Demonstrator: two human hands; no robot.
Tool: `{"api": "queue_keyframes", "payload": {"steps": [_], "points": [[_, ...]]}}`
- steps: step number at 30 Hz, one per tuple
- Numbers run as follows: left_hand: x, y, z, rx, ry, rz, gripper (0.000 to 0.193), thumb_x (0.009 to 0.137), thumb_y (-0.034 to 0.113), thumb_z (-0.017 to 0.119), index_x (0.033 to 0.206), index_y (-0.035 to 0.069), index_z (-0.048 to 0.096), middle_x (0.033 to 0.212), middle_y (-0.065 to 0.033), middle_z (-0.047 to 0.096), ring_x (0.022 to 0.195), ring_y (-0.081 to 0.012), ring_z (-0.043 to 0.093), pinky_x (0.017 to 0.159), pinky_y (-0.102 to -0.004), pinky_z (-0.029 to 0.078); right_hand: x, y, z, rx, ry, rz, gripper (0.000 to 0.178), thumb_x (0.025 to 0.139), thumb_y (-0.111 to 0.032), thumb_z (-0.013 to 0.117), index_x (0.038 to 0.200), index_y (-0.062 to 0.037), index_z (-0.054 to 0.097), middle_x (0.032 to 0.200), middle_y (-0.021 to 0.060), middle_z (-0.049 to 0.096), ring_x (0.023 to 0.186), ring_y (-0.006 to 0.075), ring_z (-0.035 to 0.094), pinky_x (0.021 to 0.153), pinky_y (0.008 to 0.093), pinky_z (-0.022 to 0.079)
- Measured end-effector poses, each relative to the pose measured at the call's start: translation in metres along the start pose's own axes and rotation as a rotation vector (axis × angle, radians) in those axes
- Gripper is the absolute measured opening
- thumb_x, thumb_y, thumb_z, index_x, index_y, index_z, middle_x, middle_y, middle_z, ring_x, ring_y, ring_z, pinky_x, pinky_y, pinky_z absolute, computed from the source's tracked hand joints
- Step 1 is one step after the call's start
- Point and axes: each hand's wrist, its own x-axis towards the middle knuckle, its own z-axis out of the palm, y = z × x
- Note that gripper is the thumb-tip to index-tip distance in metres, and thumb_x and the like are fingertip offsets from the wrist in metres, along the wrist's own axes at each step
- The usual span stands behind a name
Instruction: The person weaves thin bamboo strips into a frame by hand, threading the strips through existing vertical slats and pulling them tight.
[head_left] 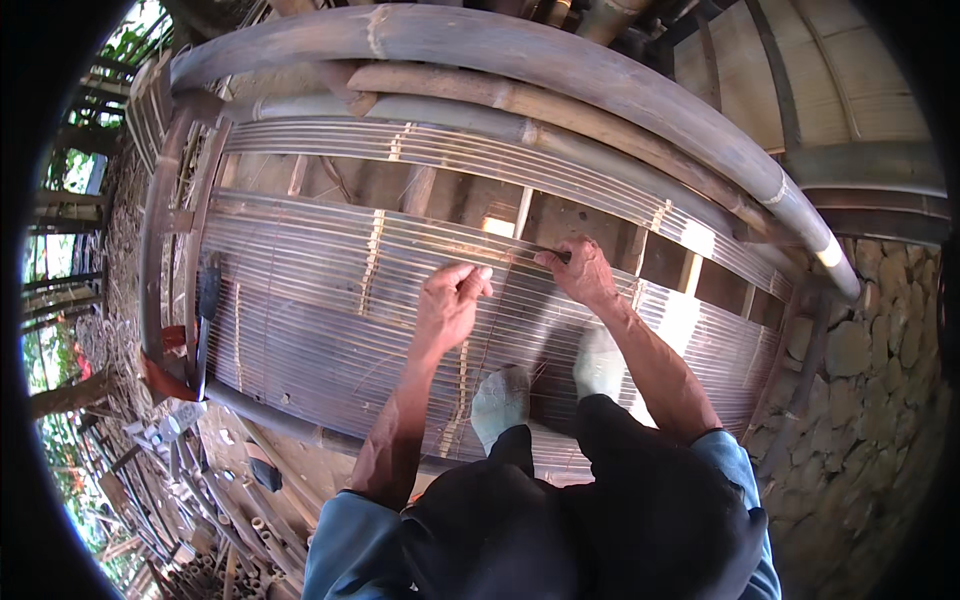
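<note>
Thin bamboo slats [310, 335], bound by pale cross lashings [372, 255], form the bench surface under me. Above its upper slats, my left hand [450, 298] is closed in a pinch; whatever may be between its fingertips is too small to make out. To its right, my right hand [584, 272] grips a small, dark, narrow tool [560, 255] whose tip points left, close to the slats. Its exact kind is not clear. My feet, in pale grey-green socks [500, 402], rest on the slats below both hands.
Thick bamboo poles [480, 35] frame the far side, with an open gap beyond the slats. A dark-handled tool [208, 295] leans at the left end. Cut bamboo pieces [235, 520] lie lower left; a stone wall [850, 350] stands right.
</note>
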Motion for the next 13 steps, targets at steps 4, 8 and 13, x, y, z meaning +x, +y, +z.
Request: {"api": "queue_keyframes", "payload": {"steps": [4, 8, 13], "points": [[-0.010, 0.010, -0.010, -0.462, 0.038, 0.062, 0.030, 0.104, 0.018, 0.059, 0.082, -0.001, 0.068, 0.088, -0.0077, 0.073, 0.088, -0.0150, 0.064, 0.086, -0.0345, 0.050, 0.000, -0.013, -0.007, 0.111, 0.013, -0.024, 0.041, 0.081, -0.040, 0.084, 0.083, 0.0001, 0.075, 0.084, 0.0227, 0.069, 0.084, 0.0393, 0.067, 0.077, 0.0485, 0.054], [-0.033, 0.015, -0.034, -0.680, 0.024, 0.281, 0.043, 0.108, 0.023, 0.047, 0.068, 0.009, 0.055, 0.081, -0.0076, 0.070, 0.112, -0.0238, 0.068, 0.118, -0.0497, 0.028, 0.000, -0.017, -0.011, 0.138, 0.064, -0.026, 0.033, 0.078, -0.034, 0.087, 0.082, -0.0030, 0.078, 0.074, 0.0193, 0.067, 0.077, 0.0354, 0.066, 0.073, 0.0462, 0.053], [-0.080, 0.018, -0.065, -0.941, -0.124, 0.230, 0.047, 0.110, 0.029, 0.044, 0.068, 0.010, 0.055, 0.070, -0.0057, 0.063, 0.098, -0.0326, 0.073, 0.121, -0.0551, 0.027, 0.005, -0.024, -0.018, 0.132, -0.047, 0.000, 0.029, 0.079, -0.036, 0.086, 0.083, -0.0073, 0.081, 0.072, 0.0178, 0.069, 0.079, 0.0302, 0.068, 0.096, 0.0387, 0.055]]}}
